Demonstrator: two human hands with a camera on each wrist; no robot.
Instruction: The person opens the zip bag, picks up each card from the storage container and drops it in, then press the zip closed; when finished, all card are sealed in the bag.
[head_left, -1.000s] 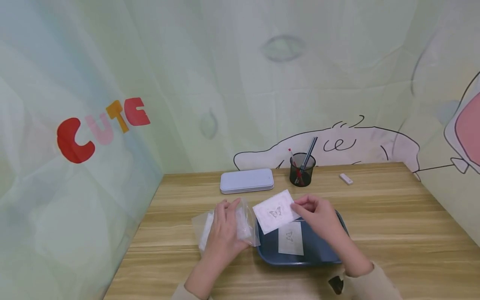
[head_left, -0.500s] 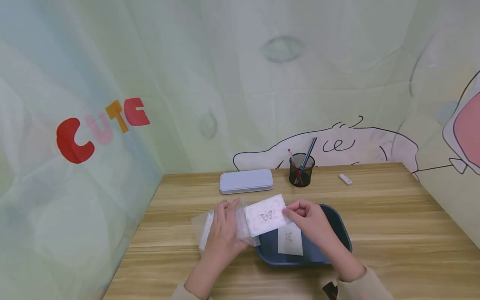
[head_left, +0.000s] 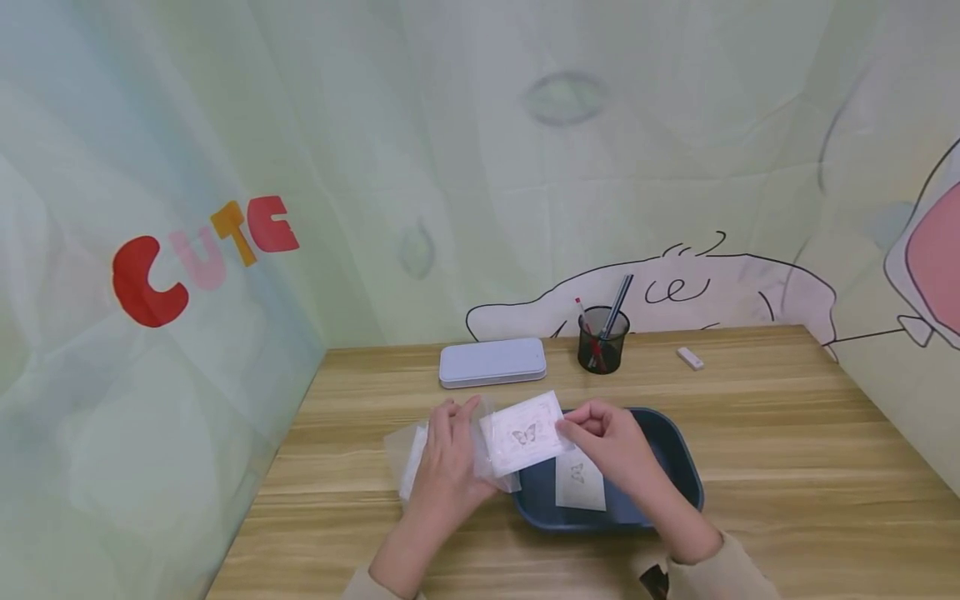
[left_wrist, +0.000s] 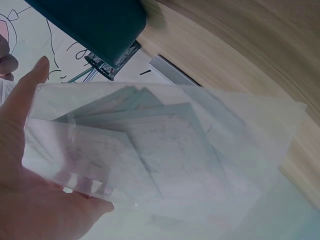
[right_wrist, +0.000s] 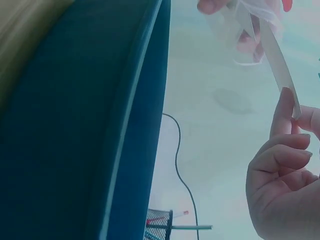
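My left hand (head_left: 442, 471) grips a clear plastic bag (left_wrist: 265, 125), its fingers on one side and the thumb on the other. Several pale printed cards (left_wrist: 170, 145) lie stacked at angles inside the bag, seen through its film in the left wrist view. Between thumb and forefinger, my right hand (head_left: 611, 442) pinches one end of a white card (head_left: 517, 437) with a butterfly printed on it. The card's far end is at the bag's mouth, overlapped by its film. Below it, a second butterfly card (head_left: 583, 492) lies in a dark blue tray (head_left: 682, 450).
Along the back of the wooden table (head_left: 787, 433) stand a pale flat case (head_left: 492, 363), a black mesh pen cup (head_left: 600, 357) with pens, and a small white block (head_left: 690, 358). A printed curtain (head_left: 375, 167) hangs behind and at the sides.
My right hand has moved left and slightly down with the butterfly card, bringing its far end to the bag's mouth. The left hand and bag have stayed nearly still.
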